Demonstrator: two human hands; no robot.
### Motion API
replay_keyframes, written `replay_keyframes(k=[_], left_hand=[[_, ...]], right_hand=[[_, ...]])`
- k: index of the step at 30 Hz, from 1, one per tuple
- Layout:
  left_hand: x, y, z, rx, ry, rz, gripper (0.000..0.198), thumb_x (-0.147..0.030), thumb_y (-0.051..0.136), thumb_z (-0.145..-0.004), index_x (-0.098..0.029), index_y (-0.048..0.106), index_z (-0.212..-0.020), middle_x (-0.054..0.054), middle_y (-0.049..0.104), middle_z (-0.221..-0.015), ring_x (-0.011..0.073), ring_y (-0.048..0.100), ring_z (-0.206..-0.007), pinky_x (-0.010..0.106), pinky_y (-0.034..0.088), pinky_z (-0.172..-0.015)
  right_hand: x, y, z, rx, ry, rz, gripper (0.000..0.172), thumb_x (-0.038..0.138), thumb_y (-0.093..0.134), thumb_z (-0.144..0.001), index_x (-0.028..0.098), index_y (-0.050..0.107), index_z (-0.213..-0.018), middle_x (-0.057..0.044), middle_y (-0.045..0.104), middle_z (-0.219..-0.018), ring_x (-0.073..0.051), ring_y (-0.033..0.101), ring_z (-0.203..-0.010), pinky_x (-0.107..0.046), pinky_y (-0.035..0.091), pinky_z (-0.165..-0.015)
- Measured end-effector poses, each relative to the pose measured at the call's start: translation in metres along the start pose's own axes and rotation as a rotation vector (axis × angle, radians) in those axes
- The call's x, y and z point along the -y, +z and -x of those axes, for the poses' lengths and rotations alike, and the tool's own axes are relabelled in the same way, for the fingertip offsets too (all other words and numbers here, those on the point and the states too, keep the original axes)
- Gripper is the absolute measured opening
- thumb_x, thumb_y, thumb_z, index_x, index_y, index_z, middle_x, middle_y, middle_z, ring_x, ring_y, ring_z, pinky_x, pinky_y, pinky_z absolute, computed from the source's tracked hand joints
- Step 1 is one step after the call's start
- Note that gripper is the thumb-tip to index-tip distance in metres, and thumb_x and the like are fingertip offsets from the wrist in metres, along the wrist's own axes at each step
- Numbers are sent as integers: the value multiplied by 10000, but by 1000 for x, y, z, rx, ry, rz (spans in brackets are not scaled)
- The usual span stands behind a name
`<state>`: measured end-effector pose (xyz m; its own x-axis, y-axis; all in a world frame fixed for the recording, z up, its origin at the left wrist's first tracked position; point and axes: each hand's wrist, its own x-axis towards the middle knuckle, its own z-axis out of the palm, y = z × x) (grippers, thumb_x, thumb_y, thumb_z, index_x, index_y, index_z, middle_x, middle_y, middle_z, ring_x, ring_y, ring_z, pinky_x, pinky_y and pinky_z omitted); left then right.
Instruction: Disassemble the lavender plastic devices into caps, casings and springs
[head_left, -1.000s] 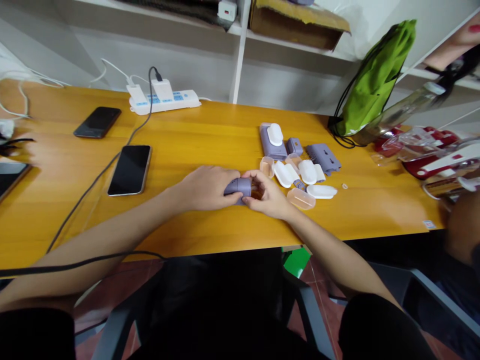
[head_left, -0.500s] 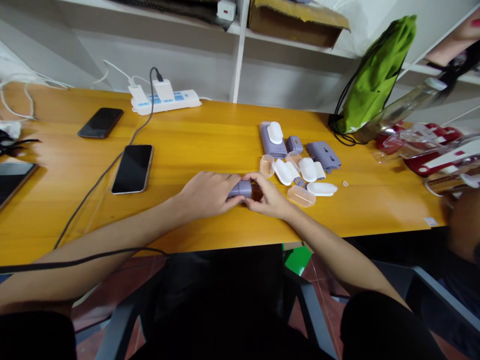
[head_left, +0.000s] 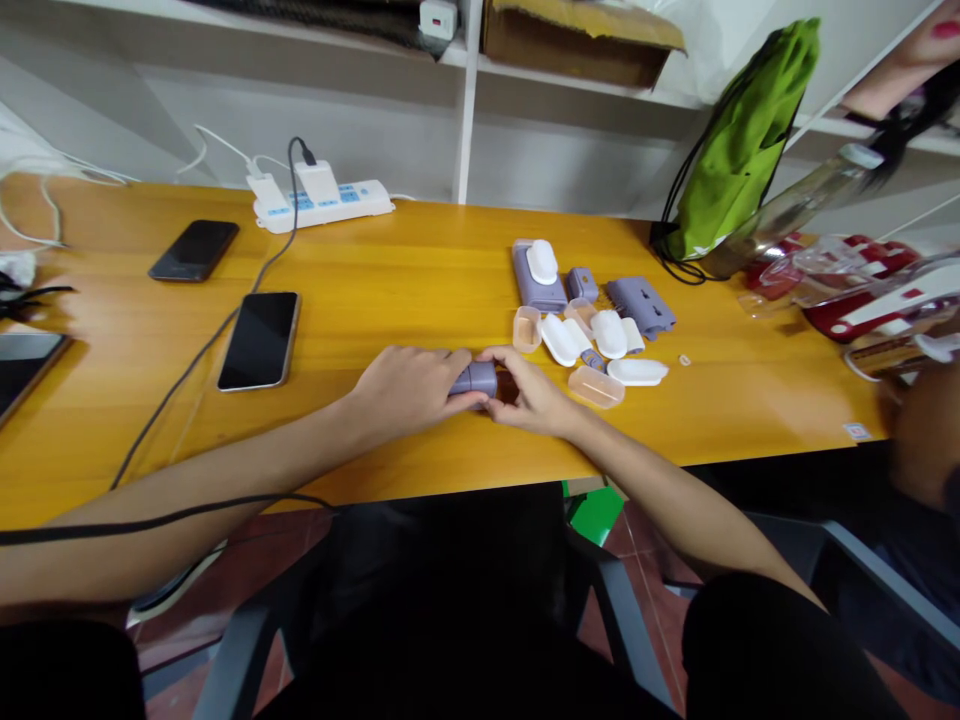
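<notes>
Near the table's front edge, both hands are closed around a small purple plastic piece [head_left: 480,378]. My left hand [head_left: 412,385] wraps its left part, thumb in front and fingers behind. My right hand [head_left: 531,395] grips its right end between thumb and forefinger. Fingers hide much of the piece, and its exact kind does not show. Just right of my right hand lie a clear plastic cup-like cover [head_left: 596,387], a smaller clear cover [head_left: 526,330], white oval parts [head_left: 559,340] and a white elongated part [head_left: 637,373]. Behind them is a purple case [head_left: 538,285] bearing a white oval piece [head_left: 542,262].
Two phones [head_left: 259,340] lie at left beside a grey cable [head_left: 202,350]. A white power strip [head_left: 326,208] stands at the back. At right are a purple slotted bracket [head_left: 641,306], a green bag [head_left: 739,150] and a bottle [head_left: 795,215]. Another person's arm [head_left: 926,440] shows at far right.
The view has shifted slightly, so things on the table appear a little farther left. Both hands keep their hold on the purple piece, with almost no visible movement.
</notes>
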<state>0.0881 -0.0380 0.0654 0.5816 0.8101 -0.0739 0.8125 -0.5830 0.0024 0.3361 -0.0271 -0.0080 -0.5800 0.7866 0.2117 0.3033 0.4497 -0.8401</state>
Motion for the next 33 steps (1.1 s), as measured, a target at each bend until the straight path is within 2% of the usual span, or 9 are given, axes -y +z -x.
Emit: replay_keyframes(k=[4, 8, 15, 18, 21, 23, 25, 27, 33], left_hand=[[0, -1, -1, 5, -9, 0, 644, -725, 547, -1156, -185, 727, -1457, 181, 887, -1192, 411, 859, -1033, 410, 552, -758], [2, -3, -2, 5, -9, 29, 690, -772, 531, -1142, -190, 740, -1449, 177, 889, -1191, 406, 855, -1018, 411, 554, -762], [13, -7, -12, 36, 7, 104, 656, -782, 535, -1126, -206, 802, -1290, 151, 878, -1097, 381, 841, -984, 412, 549, -789], [17, -8, -12, 40, 75, 97, 664, -770, 603, -1099, -196, 729, -1409, 144, 868, -1172, 382, 833, -1029, 419, 553, -809], [13, -5, -6, -17, 123, 32, 800, -681, 804, -1002, -145, 615, -1565, 176, 830, -1309, 411, 806, -1142, 455, 572, -890], [6, 0, -3, -82, 112, -25, 773, -563, 852, -984, -102, 615, -1557, 214, 792, -1384, 430, 768, -1241, 491, 569, -986], [-1, 7, -2, -138, 78, -49, 687, -502, 814, -1013, -73, 638, -1519, 237, 771, -1402, 437, 740, -1290, 523, 552, -1055], [-5, 14, -3, -172, 52, -42, 658, -515, 771, -1031, -72, 648, -1502, 238, 777, -1369, 434, 742, -1268, 537, 547, -1064], [3, 25, -6, -176, 56, 0, 802, -658, 770, -993, -127, 617, -1575, 212, 793, -1302, 427, 784, -1166, 502, 580, -958]], right_hand=[[1, -1, 1, 2, -1, -15, 543, 394, 801, -972, 278, 559, -1444, -47, 686, -1109, -212, 616, -800, -380, 564, -685], [3, -1, 0, -12, -32, -35, 509, 378, 799, -977, 280, 561, -1415, -47, 676, -1127, -204, 610, -816, -368, 551, -698], [5, 4, -2, 14, 75, -243, 458, 336, 772, -977, 297, 531, -1365, -28, 626, -1123, -191, 609, -845, -343, 557, -717], [5, 3, -6, 0, 70, -224, 494, 314, 770, -939, 289, 512, -1359, -29, 611, -1129, -191, 582, -864, -331, 535, -712], [4, 3, -10, -26, 73, -168, 537, 300, 766, -911, 279, 487, -1369, -21, 584, -1112, -187, 545, -860, -324, 502, -708], [3, 3, -13, -36, 99, -184, 543, 305, 757, -907, 284, 473, -1370, -15, 563, -1094, -191, 542, -866, -328, 498, -712], [2, 5, -14, -40, 114, -232, 554, 315, 752, -905, 292, 460, -1375, -19, 564, -1111, -200, 558, -895, -341, 511, -740], [1, 6, -15, -40, 108, -270, 563, 322, 758, -899, 294, 457, -1374, -25, 576, -1137, -203, 562, -911, -350, 515, -765], [3, 4, -19, -25, 146, -354, 541, 323, 775, -870, 287, 478, -1321, 0, 586, -1063, -187, 549, -851, -332, 496, -729]])
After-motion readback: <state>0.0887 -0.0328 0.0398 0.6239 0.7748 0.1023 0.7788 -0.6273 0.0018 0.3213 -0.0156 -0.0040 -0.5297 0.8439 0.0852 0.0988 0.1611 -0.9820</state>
